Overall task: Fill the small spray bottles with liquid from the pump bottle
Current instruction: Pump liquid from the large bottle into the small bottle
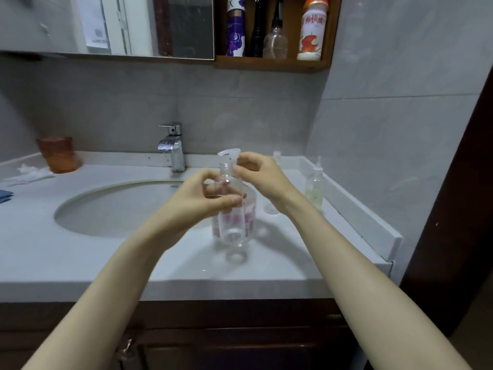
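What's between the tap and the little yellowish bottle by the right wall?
In the head view: the pump head, the clear bottle held by the left hand, and the right hand pinching the pump.

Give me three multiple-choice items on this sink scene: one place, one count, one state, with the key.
1. The ribbed orange plastic cup stands: A) left of the chrome faucet; B) in the sink bowl; C) on the floor.
2. Containers on the brown wooden shelf: A) two; B) four; C) six.
3. The small clear plastic bottle gripped by the left hand is: A) capped; B) lying flat; C) uncapped.
Key: 1 A, it sits left of the faucet. 2 B, purple can, black bottle, clear bottle, white-and-red bottle. 3 C, its open neck sits just below the white pump head that the right hand pinches.
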Demonstrator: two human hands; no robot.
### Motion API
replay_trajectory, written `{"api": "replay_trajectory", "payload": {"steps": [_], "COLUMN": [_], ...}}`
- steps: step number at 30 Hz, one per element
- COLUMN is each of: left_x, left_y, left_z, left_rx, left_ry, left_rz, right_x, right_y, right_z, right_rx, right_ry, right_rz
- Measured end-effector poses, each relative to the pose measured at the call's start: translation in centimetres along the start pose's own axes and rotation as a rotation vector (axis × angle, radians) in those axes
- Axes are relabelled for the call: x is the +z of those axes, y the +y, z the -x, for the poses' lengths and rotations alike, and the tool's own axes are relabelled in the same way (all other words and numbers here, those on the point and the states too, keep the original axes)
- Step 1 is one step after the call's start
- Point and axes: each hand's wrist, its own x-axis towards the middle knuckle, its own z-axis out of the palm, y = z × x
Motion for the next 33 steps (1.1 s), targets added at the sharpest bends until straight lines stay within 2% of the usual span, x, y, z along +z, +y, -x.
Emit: {"api": "replay_trajectory", "payload": {"steps": [3, 8, 15, 21, 25, 33], "left_x": [-1.9, -2.7, -1.2, 2.3, 3.5, 3.9], "left_y": [0.8, 0.4, -1.4, -3.6, -4.1, -2.6], "left_z": [0.2, -0.5, -2.6, -4.4, -5.4, -6.3], "left_rx": [0.009, -0.018, -0.062, -0.078, -0.039, 0.082], "left_ry": [0.061, 0.123, 0.082, 0.021, 0.038, -0.004], "left_rz": [0.006, 0.023, 0.079, 0.025, 0.034, -0.025], "right_x": [1.1, 1.7, -1.5, -5.2, -5.8, -5.9], "right_y": [0.2, 0.5, 0.9, 1.0, 1.7, 2.3], "right_z": [-0.4, -0.1, 1.5, 4.0, 4.5, 4.3], "right_rx": [-0.016, -0.057, -0.087, -0.116, -0.178, -0.198], "right_ry": [-0.002, 0.155, 0.290, 0.255, 0.194, 0.182], "right_rz": [0.056, 0.115, 0.268, 0.306, 0.304, 0.180]}}
